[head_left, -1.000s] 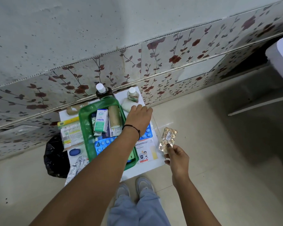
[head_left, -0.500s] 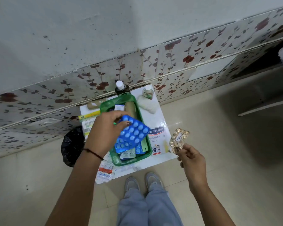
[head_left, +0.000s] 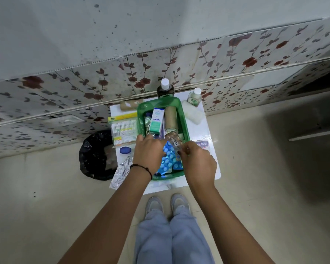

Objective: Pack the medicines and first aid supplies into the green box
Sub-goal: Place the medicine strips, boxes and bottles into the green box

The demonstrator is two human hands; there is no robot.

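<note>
The green box (head_left: 185, 122) stands on a small white table (head_left: 208, 130) by the tiled wall. Inside it are a white-and-teal carton (head_left: 156, 121), a brown roll (head_left: 171, 116) and blue blister packs (head_left: 169, 161). My left hand (head_left: 149, 152) is over the box's near left part, fingers curled on a blue blister pack. My right hand (head_left: 197, 161) is at the box's near right rim. It pinches a gold blister strip (head_left: 174, 140) that tilts into the box.
Behind the box stand a dark bottle (head_left: 165, 88) and a small white bottle (head_left: 194, 96), with a white pad (head_left: 192, 113) beside. Left lie a brown roll (head_left: 131, 105), strip packets (head_left: 124, 128), a blue jar (head_left: 125, 150) and silver strips (head_left: 122, 170). A black bag (head_left: 95, 155) sits on the floor.
My left hand picked a blue blister pack off the table and brought it down into the box. My right hand moved left with the gold strip, from beside the table to the box.
</note>
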